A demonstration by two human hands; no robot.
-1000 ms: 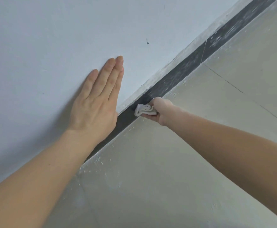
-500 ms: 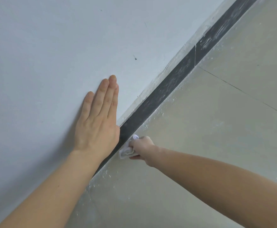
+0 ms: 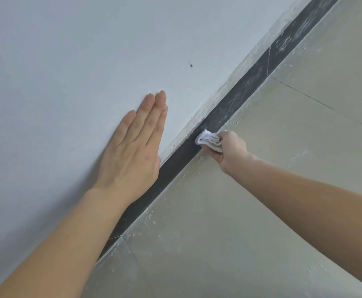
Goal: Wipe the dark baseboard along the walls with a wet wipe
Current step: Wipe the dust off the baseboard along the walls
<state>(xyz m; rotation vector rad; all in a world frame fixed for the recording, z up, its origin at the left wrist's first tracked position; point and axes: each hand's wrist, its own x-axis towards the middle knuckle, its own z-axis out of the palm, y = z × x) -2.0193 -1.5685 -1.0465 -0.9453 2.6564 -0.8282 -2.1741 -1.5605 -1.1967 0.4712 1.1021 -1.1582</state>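
White wet wipe, gripped in right hand, presses baseboard.

left hand: open, laid flat with the palm on the wall, back toward the camera. fingers straight, close together, pointing up and to the right.
left forearm: bare, rising from the lower left corner; wrist in line with the hand.
right hand: fingers curled round a folded white wipe, holding it against the baseboard.
right forearm: bare, stretched in from the right edge, reaching up and to the left; wrist nearly straight.
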